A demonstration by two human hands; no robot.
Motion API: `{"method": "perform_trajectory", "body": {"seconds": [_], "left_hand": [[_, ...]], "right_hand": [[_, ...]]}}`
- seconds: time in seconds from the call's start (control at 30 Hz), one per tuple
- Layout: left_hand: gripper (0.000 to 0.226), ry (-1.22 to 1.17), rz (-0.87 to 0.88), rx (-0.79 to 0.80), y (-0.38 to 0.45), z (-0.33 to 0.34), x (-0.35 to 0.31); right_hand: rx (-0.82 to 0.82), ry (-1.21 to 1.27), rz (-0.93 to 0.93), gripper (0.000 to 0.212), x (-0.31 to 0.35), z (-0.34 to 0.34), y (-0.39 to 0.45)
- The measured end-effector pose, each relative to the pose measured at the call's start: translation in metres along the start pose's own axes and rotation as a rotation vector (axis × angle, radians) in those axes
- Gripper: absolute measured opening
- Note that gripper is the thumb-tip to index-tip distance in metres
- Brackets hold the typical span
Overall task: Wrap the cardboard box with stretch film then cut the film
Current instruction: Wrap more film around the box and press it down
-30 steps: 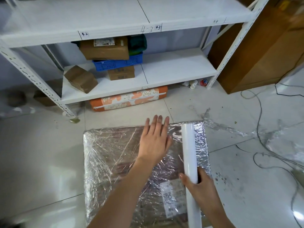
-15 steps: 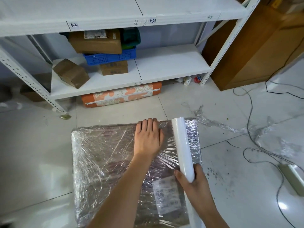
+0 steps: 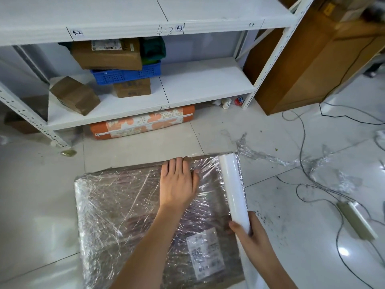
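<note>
Lying flat on the tiled floor [image 3: 291, 226], a film-covered cardboard box [image 3: 129, 209] is seen at the six o'clock position of the head view, a white shipping label [image 3: 205, 254] showing through the wrap near its close edge. The left hand [image 3: 177, 182] is pressed palm-down on the box top, its fingertips curled over the far edge, with nothing gripped. A white stretch film roll [image 3: 233, 190] is laid along the box's three o'clock side and is grasped at its near end by the right hand [image 3: 253, 240]. Crumpled film scraps [image 3: 262, 155] are strewn at two o'clock, among loose cables [image 3: 302, 142]. White shelving [image 3: 204, 84] is seen at twelve o'clock, stacked with brown cartons [image 3: 108, 55] and a blue crate [image 3: 127, 75].
</note>
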State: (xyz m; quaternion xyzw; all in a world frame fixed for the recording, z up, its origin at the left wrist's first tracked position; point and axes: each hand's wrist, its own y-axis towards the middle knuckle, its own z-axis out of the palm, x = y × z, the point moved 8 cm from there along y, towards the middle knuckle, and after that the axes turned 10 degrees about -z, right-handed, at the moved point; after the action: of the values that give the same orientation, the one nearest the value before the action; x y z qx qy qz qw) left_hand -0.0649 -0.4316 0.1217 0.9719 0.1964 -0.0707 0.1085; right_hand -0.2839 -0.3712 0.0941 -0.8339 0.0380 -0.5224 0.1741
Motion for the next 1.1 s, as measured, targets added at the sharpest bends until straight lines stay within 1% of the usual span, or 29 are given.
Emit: {"method": "perform_trajectory", "body": {"seconds": [0.1,0.17,0.23,0.27,0.33,0.37,0.47,0.5,0.57,0.63,0.77,0.93,0.97,1.03,1.1], "left_hand": [[0.040,-0.006,0.006,-0.012,-0.001,0.000,-0.002],[0.040,0.002,0.006,-0.013,0.000,0.000,-0.003],[0.040,0.018,0.006,-0.016,0.002,-0.001,-0.003],[0.040,0.021,0.008,-0.018,0.002,-0.002,-0.003],[0.040,0.021,0.013,-0.023,0.003,-0.003,-0.003],[0.041,0.026,0.014,-0.023,0.003,-0.003,-0.004],[0.043,0.053,0.022,-0.010,0.003,-0.001,-0.006],[0.044,0.064,0.026,-0.006,0.003,0.000,-0.007],[0.045,0.077,0.035,-0.006,0.002,0.001,-0.008],[0.046,0.073,0.037,-0.020,0.001,0.000,-0.009],[0.046,0.072,0.030,-0.032,-0.001,-0.005,-0.011],[0.049,0.115,0.029,0.029,-0.002,-0.004,-0.012],[0.052,0.130,0.022,0.030,-0.001,-0.005,-0.012],[0.057,0.157,0.012,-0.016,-0.001,-0.011,-0.014],[0.064,0.181,0.061,-0.039,-0.003,-0.012,-0.028]], "right_hand": [[-0.007,0.023,-0.006,0.035,0.002,-0.010,0.004],[-0.051,0.016,-0.013,0.037,0.002,-0.015,0.007],[-0.078,-0.055,-0.039,0.038,0.003,-0.016,0.009],[-0.082,-0.098,-0.046,0.036,0.002,-0.017,0.009],[-0.095,-0.108,-0.067,0.032,0.000,-0.019,0.011],[-0.100,-0.084,-0.068,0.029,0.000,-0.021,0.012],[-0.101,0.054,0.006,0.019,-0.008,-0.024,0.013],[-0.095,0.052,0.008,0.021,-0.008,-0.025,0.014],[-0.104,-0.064,-0.050,0.035,-0.008,-0.029,0.019],[-0.158,-0.161,-0.089,0.043,-0.010,-0.035,0.021],[-0.226,-0.170,-0.088,0.041,-0.019,-0.043,0.027],[-0.171,-0.081,-0.067,0.038,-0.028,-0.040,0.033],[-0.165,-0.082,-0.069,0.039,-0.030,-0.040,0.034],[-0.167,-0.089,-0.066,0.043,-0.034,-0.039,0.038],[-0.166,-0.106,-0.058,0.050,-0.039,-0.037,0.041]]}}
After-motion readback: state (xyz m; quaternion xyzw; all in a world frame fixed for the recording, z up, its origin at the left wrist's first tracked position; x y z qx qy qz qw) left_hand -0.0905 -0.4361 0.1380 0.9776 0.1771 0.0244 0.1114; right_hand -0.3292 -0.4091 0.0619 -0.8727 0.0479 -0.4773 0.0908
